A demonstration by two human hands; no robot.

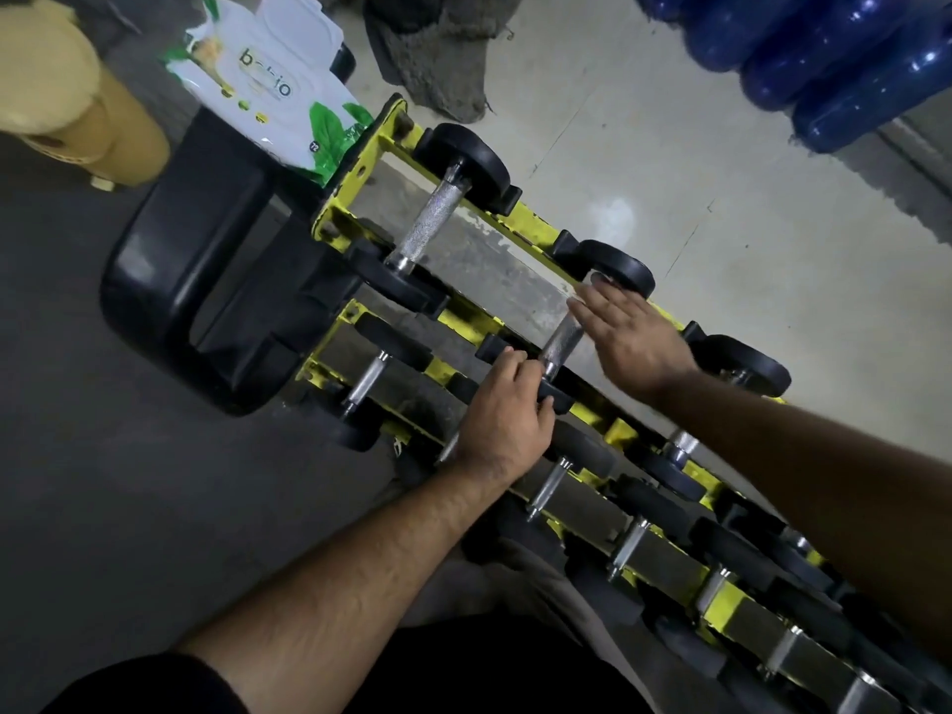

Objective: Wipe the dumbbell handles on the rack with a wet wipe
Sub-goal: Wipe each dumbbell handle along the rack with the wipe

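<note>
A yellow dumbbell rack (520, 230) runs diagonally from upper left to lower right, with black-headed dumbbells on two tiers. My left hand (507, 412) grips the near black head of the second top-tier dumbbell. That dumbbell's knurled steel handle (559, 342) shows between my hands. My right hand (631, 337) lies over the far end of the handle, fingers straight and reaching to the far head (626, 265). No wipe shows plainly under it. The first dumbbell's handle (430, 221) lies bare to the left. A white and green wet wipe pack (268, 85) sits beyond the rack's end.
The pack rests on a black plastic stool (180, 280) beside the rack's left end. A grey cloth (438, 59) lies on the floor behind. Blue bottles (824, 59) are stacked at the top right, and a yellow object (77, 110) stands at the top left. Several smaller dumbbells fill the lower tier (633, 546).
</note>
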